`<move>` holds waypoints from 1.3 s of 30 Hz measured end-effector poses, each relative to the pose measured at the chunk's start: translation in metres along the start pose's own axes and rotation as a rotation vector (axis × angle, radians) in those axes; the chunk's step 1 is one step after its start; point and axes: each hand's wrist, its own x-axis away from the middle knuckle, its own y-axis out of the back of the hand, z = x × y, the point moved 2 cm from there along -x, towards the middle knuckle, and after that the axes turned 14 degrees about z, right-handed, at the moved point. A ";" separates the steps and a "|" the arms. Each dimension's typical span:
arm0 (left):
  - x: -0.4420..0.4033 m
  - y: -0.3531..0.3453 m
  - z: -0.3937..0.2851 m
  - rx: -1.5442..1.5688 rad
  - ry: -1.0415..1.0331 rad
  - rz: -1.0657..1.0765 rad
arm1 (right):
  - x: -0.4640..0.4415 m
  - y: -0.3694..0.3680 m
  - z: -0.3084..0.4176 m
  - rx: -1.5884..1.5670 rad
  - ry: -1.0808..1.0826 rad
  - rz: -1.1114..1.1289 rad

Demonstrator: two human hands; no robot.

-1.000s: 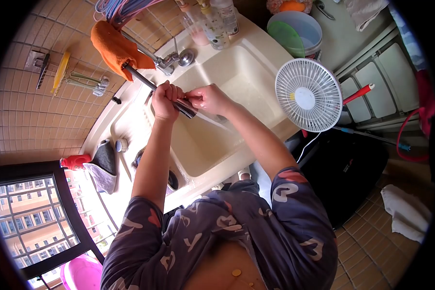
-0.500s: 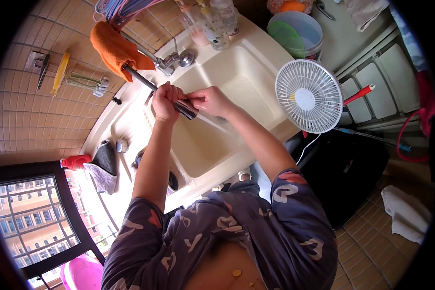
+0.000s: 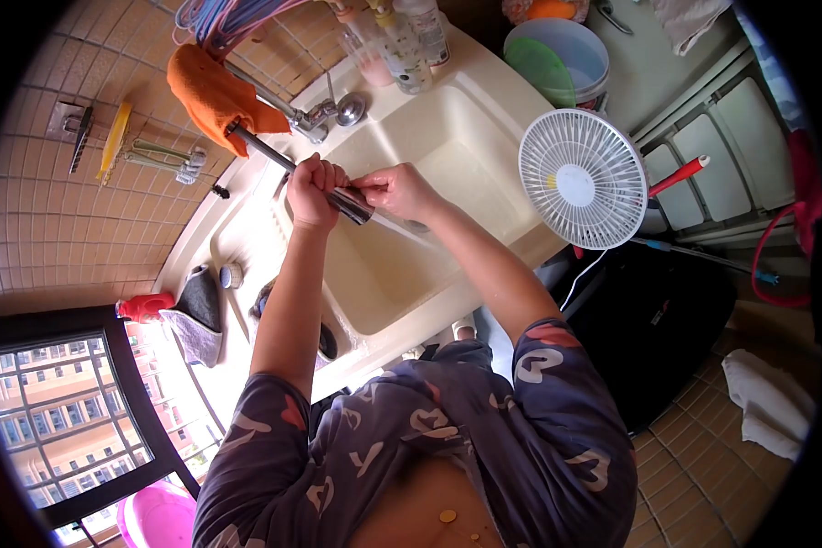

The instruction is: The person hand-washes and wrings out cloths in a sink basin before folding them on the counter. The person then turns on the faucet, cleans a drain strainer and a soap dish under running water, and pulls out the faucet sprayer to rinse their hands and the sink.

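Note:
My left hand is wrapped round a dark, shiny metal rod over the sink. The rod slants from an orange cloth down to a wider, shiny cylindrical end. I cannot make out what kind of tool it is. Fingers pinched together, my right hand touches the rod's wide end from the side. The thumb and bent fingers hide the exact contact. Behind the rod is the metal tap, mounted at the sink's back edge.
Several pump bottles line the sink's back corner. To the right are a white fan and a bucket with a green lid. A grey cloth and a red bottle lie at the left, by the window.
Both hands keep the same hold on the rod. The view has shifted very slightly; nothing else has visibly moved.

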 end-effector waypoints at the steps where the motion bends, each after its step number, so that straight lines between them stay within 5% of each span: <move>1: 0.000 0.000 0.000 0.005 0.000 -0.006 | 0.001 0.001 0.000 0.001 0.000 -0.002; 7: -0.001 -0.001 -0.001 0.028 0.012 -0.021 | 0.000 -0.002 0.005 0.003 0.062 -0.084; 10: 0.001 0.003 0.000 0.030 0.013 -0.013 | 0.009 -0.003 0.004 0.286 0.108 -0.133; 12: 0.000 0.004 -0.002 0.016 -0.008 0.010 | 0.025 -0.013 -0.017 0.191 -0.168 -0.389; 14: 0.002 0.000 -0.002 -0.027 -0.038 0.046 | 0.033 -0.034 -0.076 -0.481 -0.399 -0.513; 15: 0.001 0.002 -0.001 -0.026 -0.038 0.046 | 0.038 -0.044 -0.099 -0.480 -0.399 -0.512; 17: 0.000 0.005 0.000 -0.031 -0.036 0.055 | 0.048 -0.067 -0.140 -1.208 -0.549 -0.615; 23: 0.003 0.005 -0.003 -0.111 -0.004 0.089 | 0.029 -0.061 -0.107 -1.272 -0.317 -0.711; 26: 0.004 0.007 -0.003 -0.100 0.020 0.108 | -0.001 -0.034 -0.049 -1.033 -0.273 -0.550; 28: 0.005 0.007 -0.004 -0.135 0.015 0.121 | -0.016 -0.024 -0.027 -0.604 -0.182 0.048; 31: 0.008 0.004 -0.003 -0.161 0.012 0.142 | -0.011 -0.010 -0.001 -0.630 -0.339 0.158; 39: 0.006 0.007 -0.005 -0.121 0.017 0.144 | -0.008 -0.012 -0.013 -0.815 -0.216 0.254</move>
